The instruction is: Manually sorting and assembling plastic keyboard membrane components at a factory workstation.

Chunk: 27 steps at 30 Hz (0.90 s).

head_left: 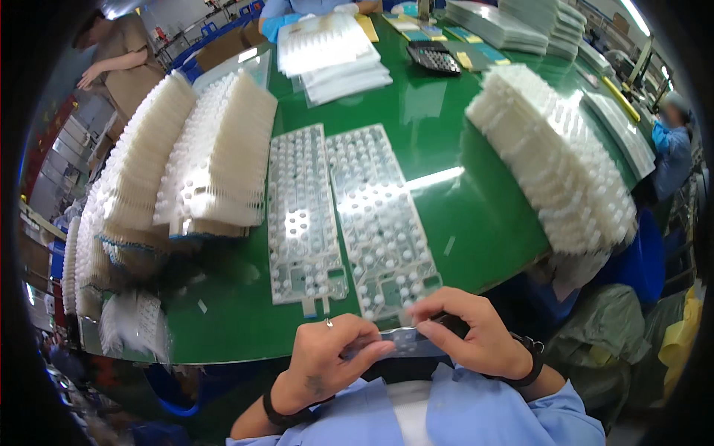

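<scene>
Both hands at the near edge of the green table (483,223). Left hand (335,360): thumb + index pinching the left end of a clear plastic film (406,343). Right hand (468,334): thumb + index pinching its right end. Film sits between the hands at the table edge, just off the near end of the right keyboard membrane sheet (381,212); glare on it, exact contact with the sheet can't be told.

Left keyboard membrane sheet (301,212) lies flat just beside it, near end at the left hand. Both sheets: white domes, long axis away from the person.

2 leaning stacks of similar domed sheets to the left: inner stack (219,152), outer stack (141,163). 1 more, right stack (550,160), at the right table edge. Far side: pile of translucent sheets (327,56), black calculator (433,58) to its right.
</scene>
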Each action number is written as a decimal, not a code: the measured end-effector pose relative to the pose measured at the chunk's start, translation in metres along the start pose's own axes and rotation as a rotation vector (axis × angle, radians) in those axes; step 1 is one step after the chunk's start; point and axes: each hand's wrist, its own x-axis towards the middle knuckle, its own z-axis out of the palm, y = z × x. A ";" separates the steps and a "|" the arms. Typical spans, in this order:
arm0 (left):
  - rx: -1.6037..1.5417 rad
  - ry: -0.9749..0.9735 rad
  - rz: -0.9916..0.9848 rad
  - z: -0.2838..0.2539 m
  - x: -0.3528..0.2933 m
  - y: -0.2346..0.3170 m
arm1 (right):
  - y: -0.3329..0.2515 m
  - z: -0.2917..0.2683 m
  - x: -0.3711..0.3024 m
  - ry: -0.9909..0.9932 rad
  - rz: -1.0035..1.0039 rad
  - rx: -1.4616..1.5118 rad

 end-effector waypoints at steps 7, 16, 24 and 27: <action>0.015 0.010 0.096 0.025 -0.016 -0.024 | 0.020 0.033 -0.024 0.283 -0.137 -0.078; 0.002 -0.046 0.184 0.037 -0.004 -0.030 | 0.031 0.039 -0.040 0.481 -0.089 -0.193; 0.125 -0.165 0.075 0.035 0.022 -0.028 | 0.034 0.010 -0.029 0.473 -0.115 -0.109; 0.231 -0.142 0.276 0.030 0.034 -0.033 | 0.044 -0.008 -0.015 0.553 0.019 0.094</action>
